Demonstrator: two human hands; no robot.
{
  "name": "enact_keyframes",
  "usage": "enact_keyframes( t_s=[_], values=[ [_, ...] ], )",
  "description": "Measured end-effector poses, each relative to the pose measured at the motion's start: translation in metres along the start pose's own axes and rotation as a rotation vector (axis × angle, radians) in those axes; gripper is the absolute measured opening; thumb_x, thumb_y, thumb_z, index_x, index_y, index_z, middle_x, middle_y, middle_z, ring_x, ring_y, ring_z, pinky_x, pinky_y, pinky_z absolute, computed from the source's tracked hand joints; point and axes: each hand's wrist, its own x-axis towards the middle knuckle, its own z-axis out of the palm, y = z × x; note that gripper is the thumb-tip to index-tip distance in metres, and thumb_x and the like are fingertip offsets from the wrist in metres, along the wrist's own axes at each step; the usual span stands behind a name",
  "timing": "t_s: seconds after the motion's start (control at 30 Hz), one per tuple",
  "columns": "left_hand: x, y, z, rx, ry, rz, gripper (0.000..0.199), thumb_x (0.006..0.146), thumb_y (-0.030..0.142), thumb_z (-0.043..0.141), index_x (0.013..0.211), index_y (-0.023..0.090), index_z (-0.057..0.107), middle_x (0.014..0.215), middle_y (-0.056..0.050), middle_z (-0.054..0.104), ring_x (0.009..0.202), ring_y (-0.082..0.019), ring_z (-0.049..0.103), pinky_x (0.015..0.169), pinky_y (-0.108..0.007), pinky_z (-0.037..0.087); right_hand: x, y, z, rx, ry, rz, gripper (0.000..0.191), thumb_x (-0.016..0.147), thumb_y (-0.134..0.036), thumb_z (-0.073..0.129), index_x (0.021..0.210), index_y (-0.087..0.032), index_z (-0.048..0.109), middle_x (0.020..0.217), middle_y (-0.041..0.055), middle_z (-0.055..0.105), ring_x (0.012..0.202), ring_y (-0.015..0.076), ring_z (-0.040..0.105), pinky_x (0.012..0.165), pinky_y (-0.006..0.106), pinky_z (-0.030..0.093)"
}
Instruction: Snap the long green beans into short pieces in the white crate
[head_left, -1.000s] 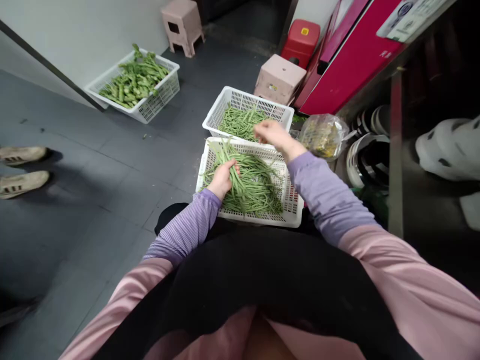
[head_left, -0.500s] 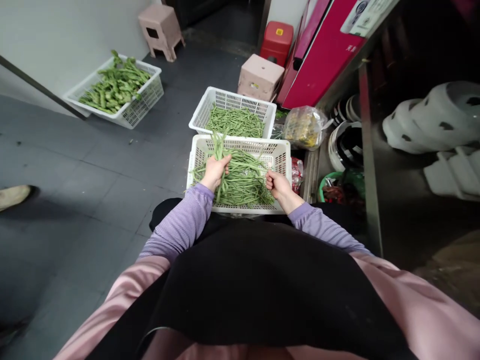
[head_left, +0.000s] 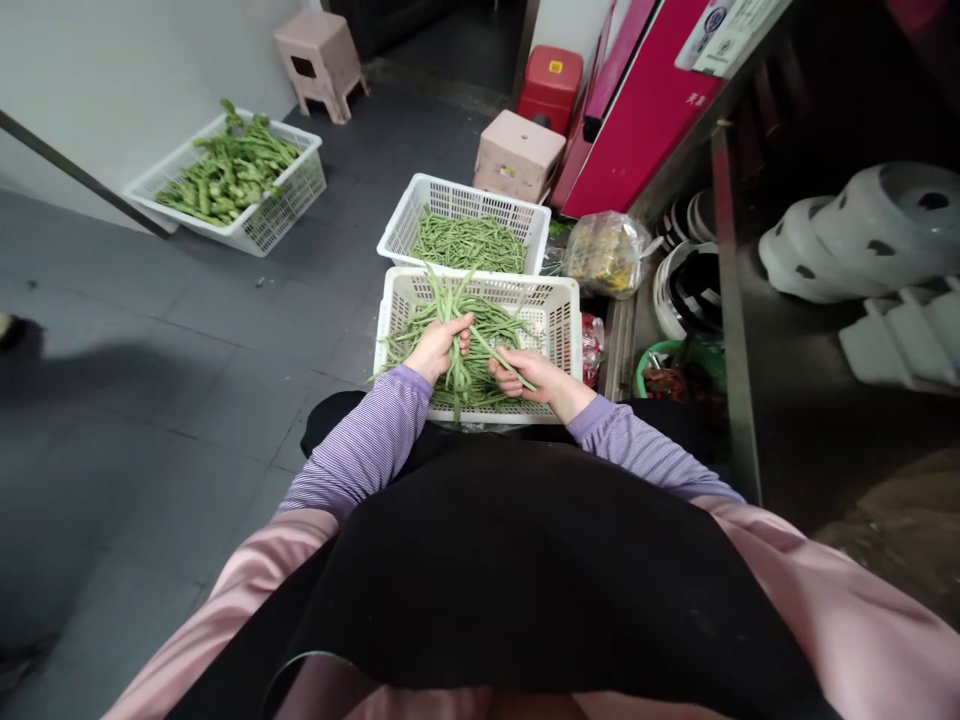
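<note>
A white slotted basket [head_left: 562, 290] with long green beans [head_left: 495, 320] stands right in front of me. Over its left part, my left hand [head_left: 444, 347] is closed round a bunch of long beans that stick out above and below the fist. To the right, my right hand [head_left: 523, 375] pinches a long bean, which slants from the bunch down past the fingers. Both hands are above the basket, a short gap apart. Just behind it is a second white basket [head_left: 538, 222] with cut green bean pieces [head_left: 471, 242].
A white basket [head_left: 292, 205] of thick green vegetables sits on the floor at the left. Pink stools [head_left: 517, 155] and a red one [head_left: 551, 85] stand behind. A plastic bag [head_left: 609, 255], a green tub [head_left: 651, 362] and a metal shelf post [head_left: 735, 330] are at the right.
My right hand has moved left, closer to my left hand, and a long bean now shows in its fingers. The bunch in my left hand has shifted slightly right. The shoe at the far left has mostly left view.
</note>
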Motion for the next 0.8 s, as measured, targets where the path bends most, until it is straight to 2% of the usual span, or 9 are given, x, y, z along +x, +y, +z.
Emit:
enact_keyframes(
  t_s=[0.13,0.27,0.4,0.47,0.53,0.6,0.67,0.73,0.8],
  values=[
    [0.004,0.007,-0.007,-0.097,0.039,0.063,0.027,0.074,0.023,0.077,0.070,0.015,0.052,0.049,0.007,0.046,0.038,-0.004,0.037,0.040,-0.019,0.031,-0.009,-0.003,0.006,0.039,0.049,-0.062,0.047,0.090,-0.060,0.057,0.070,-0.021,0.040,0.056,-0.0083,0.024,0.044,0.0065,0.019,0.041,0.019,0.019],
    [-0.004,0.010,-0.004,-0.004,0.129,0.222,0.025,0.075,0.024,0.076,0.072,0.016,0.053,0.050,0.006,0.049,0.038,-0.004,0.039,0.041,-0.018,0.030,-0.004,0.004,0.005,0.028,0.151,-0.159,0.042,0.087,-0.053,0.064,0.072,-0.022,0.040,0.052,-0.0102,0.020,0.042,0.0065,0.016,0.040,0.018,0.016],
    [-0.026,0.004,0.012,0.200,0.137,0.368,0.024,0.070,0.020,0.081,0.072,0.015,0.058,0.052,0.005,0.054,0.043,-0.005,0.045,0.046,-0.018,0.034,0.013,0.011,-0.014,0.132,0.468,-0.171,0.039,0.092,-0.041,0.060,0.071,-0.023,0.033,0.046,-0.0114,0.018,0.039,0.0071,0.013,0.037,0.019,0.015],
    [-0.034,-0.002,0.020,0.274,0.083,0.356,0.024,0.069,0.019,0.082,0.071,0.015,0.059,0.051,0.004,0.055,0.044,-0.005,0.047,0.047,-0.018,0.035,0.020,0.010,-0.025,0.243,0.671,-0.173,0.037,0.097,-0.039,0.050,0.071,-0.023,0.030,0.045,-0.0112,0.018,0.038,0.0077,0.015,0.037,0.019,0.016],
    [-0.036,-0.007,0.023,0.296,0.019,0.314,0.023,0.071,0.022,0.081,0.071,0.014,0.059,0.050,0.003,0.055,0.041,-0.005,0.045,0.045,-0.019,0.034,0.022,0.008,-0.031,0.273,0.738,-0.154,0.034,0.100,-0.039,0.046,0.072,-0.023,0.033,0.045,-0.0098,0.026,0.037,0.0080,0.022,0.037,0.019,0.021],
    [-0.032,-0.010,0.023,0.268,-0.012,0.249,0.024,0.073,0.024,0.079,0.070,0.014,0.058,0.049,0.003,0.054,0.039,-0.005,0.042,0.042,-0.019,0.031,0.020,0.006,-0.028,0.224,0.589,-0.079,0.033,0.098,-0.046,0.047,0.077,-0.022,0.041,0.050,-0.0064,0.040,0.040,0.0086,0.034,0.039,0.020,0.027],
    [-0.025,-0.013,0.019,0.222,-0.002,0.175,0.026,0.073,0.025,0.079,0.068,0.014,0.056,0.047,0.004,0.051,0.037,-0.005,0.041,0.040,-0.019,0.029,0.016,0.004,-0.018,0.162,0.335,0.018,0.036,0.095,-0.054,0.052,0.082,-0.020,0.048,0.055,-0.0051,0.045,0.041,0.0081,0.036,0.038,0.019,0.026],
    [-0.018,-0.015,0.015,0.189,0.005,0.111,0.029,0.073,0.025,0.080,0.066,0.015,0.053,0.045,0.005,0.047,0.037,-0.005,0.041,0.039,-0.019,0.029,0.013,0.002,-0.006,0.123,0.147,0.055,0.037,0.091,-0.055,0.057,0.083,-0.020,0.050,0.051,-0.0087,0.036,0.037,0.0058,0.026,0.037,0.018,0.019],
    [-0.014,-0.014,0.011,0.151,-0.005,0.079,0.032,0.073,0.026,0.079,0.064,0.015,0.051,0.044,0.005,0.045,0.036,-0.005,0.040,0.038,-0.020,0.029,0.011,0.001,0.002,0.099,0.085,0.033,0.036,0.090,-0.052,0.061,0.081,-0.020,0.049,0.048,-0.0118,0.024,0.037,0.0048,0.015,0.037,0.017,0.012]
  ],
)
